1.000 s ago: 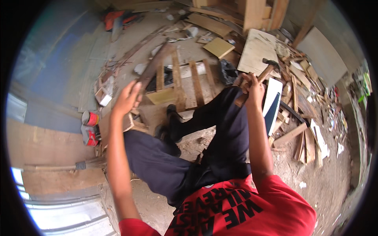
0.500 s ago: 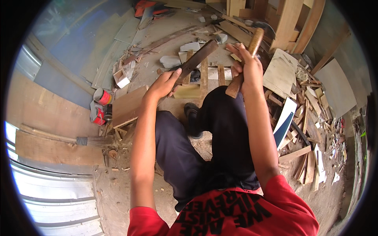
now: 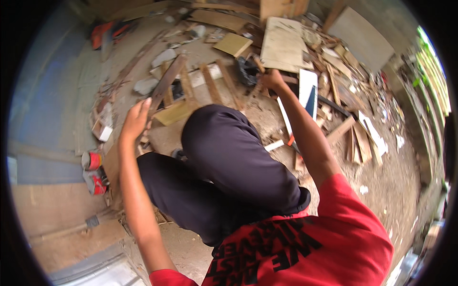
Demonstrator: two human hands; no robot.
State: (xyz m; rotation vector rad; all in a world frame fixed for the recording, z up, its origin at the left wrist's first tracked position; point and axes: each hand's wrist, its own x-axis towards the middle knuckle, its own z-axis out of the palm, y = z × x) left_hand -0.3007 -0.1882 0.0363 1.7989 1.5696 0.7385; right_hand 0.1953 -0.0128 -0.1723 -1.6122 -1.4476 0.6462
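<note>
My left hand (image 3: pixel 135 120) is closed around the lower part of a long dark brown wooden bar (image 3: pixel 168 79). The bar slants up and to the right, over the pale wooden slats. Farther off to the right, my right hand (image 3: pixel 273 79) forms a fist around a short brown wooden piece (image 3: pixel 259 65). One end of it pokes out above the fist; the lower end is blurred among the scraps. Close by that hand lie a black plastic bag (image 3: pixel 246 71) and a pale worn board (image 3: pixel 282 44). Both hands are well apart, out beyond my knees.
A slatted wooden frame (image 3: pixel 213 82) rests on the ground before my knees. Scrap wood (image 3: pixel 363 143) is heaped at the right. Red-labelled cans (image 3: pixel 91 161) stand at the left beside wooden panels. An orange and black object (image 3: pixel 101 36) lies far left.
The view has swung to the right. My right hand has moved away to the right and lower with the short wooden piece, toward the scrap pile. My left hand still holds the dark bar.
</note>
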